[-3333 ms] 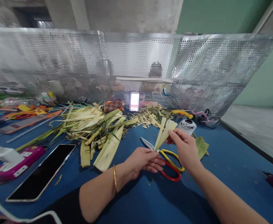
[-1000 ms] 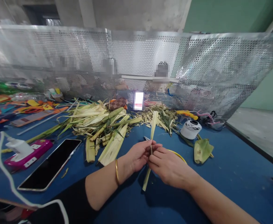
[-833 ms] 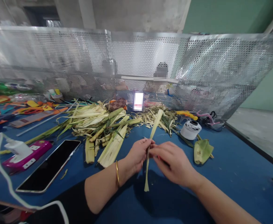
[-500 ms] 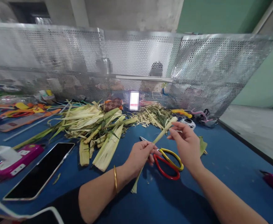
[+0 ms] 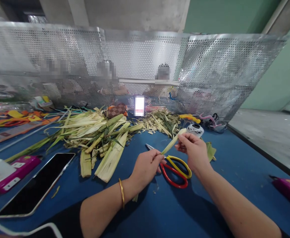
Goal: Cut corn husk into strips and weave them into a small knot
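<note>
My left hand [image 5: 146, 168], with a gold bangle at the wrist, pinches a narrow pale-green strip of corn husk [image 5: 171, 144]. The strip slants up and right from those fingers; its lower end is mostly hidden behind the hand and wrist. At the upper end, the thumb and fingers of my right hand [image 5: 194, 150] are closed on the strip's edge. Scissors [image 5: 176, 182] with one red and one yellow handle lie on the blue table under the strip, between the hands. Their pivot is partly covered by my left fingers.
A heap of corn husks [image 5: 111, 153] lies left of centre, shredded scraps [image 5: 160, 122] behind. At left are a phone [image 5: 37, 185] and a magenta power strip [image 5: 23, 165]. White string [image 5: 196, 129] and a husk piece [image 5: 210, 151] sit near my right hand. A perforated metal screen [image 5: 140, 53] stands behind.
My right thumb and fingers have closed onto the upper part of the husk strip. The strip's lower end has swung left, behind my left wrist. The view has shifted slightly.
</note>
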`<state>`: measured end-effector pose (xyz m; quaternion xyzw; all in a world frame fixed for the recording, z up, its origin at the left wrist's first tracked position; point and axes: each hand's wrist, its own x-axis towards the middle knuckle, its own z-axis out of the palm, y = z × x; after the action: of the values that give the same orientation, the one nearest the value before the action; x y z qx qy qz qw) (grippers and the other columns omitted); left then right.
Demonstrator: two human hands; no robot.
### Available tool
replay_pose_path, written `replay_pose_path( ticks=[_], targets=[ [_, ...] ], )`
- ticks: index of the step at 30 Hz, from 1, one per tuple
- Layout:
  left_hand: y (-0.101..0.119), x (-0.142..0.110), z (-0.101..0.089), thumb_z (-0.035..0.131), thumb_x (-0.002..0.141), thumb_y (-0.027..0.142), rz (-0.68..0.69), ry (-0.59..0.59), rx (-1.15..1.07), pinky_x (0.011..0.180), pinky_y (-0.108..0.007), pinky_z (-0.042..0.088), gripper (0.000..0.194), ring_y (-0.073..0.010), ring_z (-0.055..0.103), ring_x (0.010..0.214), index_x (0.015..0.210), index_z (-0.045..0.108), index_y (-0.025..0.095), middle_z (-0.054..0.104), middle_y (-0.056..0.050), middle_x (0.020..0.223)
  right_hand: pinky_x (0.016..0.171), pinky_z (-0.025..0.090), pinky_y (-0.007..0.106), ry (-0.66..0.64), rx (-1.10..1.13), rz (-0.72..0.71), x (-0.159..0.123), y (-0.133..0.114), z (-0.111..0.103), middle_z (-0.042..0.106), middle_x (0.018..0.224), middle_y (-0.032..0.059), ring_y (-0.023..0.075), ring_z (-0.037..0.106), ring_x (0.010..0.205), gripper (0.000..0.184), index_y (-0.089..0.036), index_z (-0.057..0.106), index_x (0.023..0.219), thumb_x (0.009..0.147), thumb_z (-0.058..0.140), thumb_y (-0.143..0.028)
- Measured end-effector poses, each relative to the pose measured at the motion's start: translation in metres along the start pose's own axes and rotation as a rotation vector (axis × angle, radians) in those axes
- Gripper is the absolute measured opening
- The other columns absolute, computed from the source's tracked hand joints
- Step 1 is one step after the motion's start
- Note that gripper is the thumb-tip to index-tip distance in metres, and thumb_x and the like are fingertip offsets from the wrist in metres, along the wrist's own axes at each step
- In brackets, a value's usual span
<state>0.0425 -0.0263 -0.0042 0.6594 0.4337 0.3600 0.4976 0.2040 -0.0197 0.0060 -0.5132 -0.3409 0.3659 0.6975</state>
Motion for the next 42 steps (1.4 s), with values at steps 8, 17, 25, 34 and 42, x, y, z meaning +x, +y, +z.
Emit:
replay_pose_path(
  ticks=[8,17,25,34,42],
  targets=[
    [-0.007,0.011,-0.002,0.049,0.084,0.020,-0.236,-0.046,-0.333,0.037,-0.016,0.036,0.014,-0.0065,0.053,0.042,0.076,0.059,0.013,0.071,-0.007,0.075,0.060,0.054,0.029,-0.052,-0.231,-0.384,-0.019,-0.002,0.003,0.064,0.062,-0.0014,0.0144,0.063,0.057,0.018,-0.020,0.056,0.072,0.076,0.066,-0.034],
    [0.003,0.008,-0.008,0.057,0.081,0.021,-0.292,-0.088,-0.376,0.039,-0.017,0.036,0.011,-0.0057,0.052,0.045,0.078,0.060,0.011,0.072,-0.010,0.082,0.061,0.056,0.030,-0.268,-0.118,-0.451,-0.026,-0.008,0.002,0.070,0.080,0.0029,0.0152,0.066,0.062,0.009,-0.019,0.064,0.084,0.083,0.060,-0.027],
    [0.000,0.001,-0.005,0.058,0.081,0.028,-0.121,-0.188,0.075,0.042,-0.018,0.033,0.020,-0.0067,0.043,0.035,0.068,0.062,0.014,0.051,0.005,0.042,0.072,0.054,0.030,-0.563,-0.333,-0.503,-0.034,-0.004,0.001,0.068,0.090,0.0047,0.0182,0.068,0.083,0.009,-0.021,0.061,0.092,0.088,0.053,-0.024],
    [-0.012,0.003,0.000,0.049,0.085,0.035,-0.090,-0.329,-0.076,0.035,-0.018,0.032,0.028,-0.0075,0.051,0.038,0.079,0.064,0.012,0.070,-0.007,0.074,0.081,0.050,0.031,-0.732,-0.615,-0.657,-0.032,-0.003,0.004,0.066,0.110,0.0067,0.0187,0.063,0.099,0.018,-0.023,0.057,0.103,0.093,0.044,-0.020],
    [0.004,0.005,-0.010,0.055,0.082,0.034,-0.278,-0.288,-0.452,0.042,-0.017,0.041,0.029,-0.0089,0.058,0.051,0.084,0.068,0.008,0.073,-0.016,0.089,0.065,0.047,0.033,0.061,-0.565,-0.644,-0.012,-0.015,-0.007,0.059,0.069,0.0022,0.0181,0.057,0.067,0.023,-0.021,0.058,0.075,0.083,0.058,-0.042]
  ],
)
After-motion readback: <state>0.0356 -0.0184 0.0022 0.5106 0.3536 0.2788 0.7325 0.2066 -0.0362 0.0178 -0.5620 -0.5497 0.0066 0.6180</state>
